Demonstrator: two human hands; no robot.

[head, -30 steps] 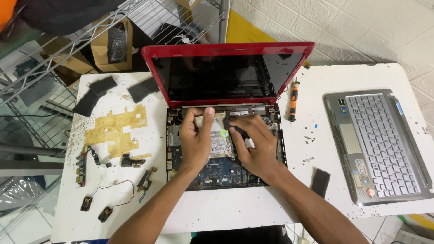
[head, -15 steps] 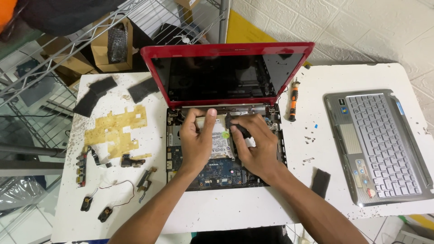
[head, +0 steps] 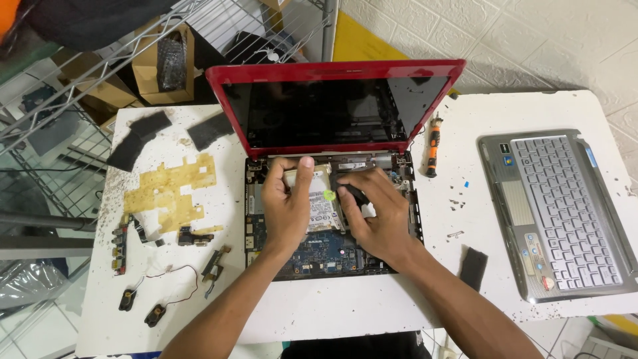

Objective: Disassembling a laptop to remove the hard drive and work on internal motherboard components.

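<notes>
almost nothing has moved since before. both hands stay on the drive [head: 323,206] inside the open red laptop [head: 332,219]. left hand [head: 286,209] grips its left edge. right hand [head: 375,216] presses the right side. best to lift slowly and evenly.
</notes>
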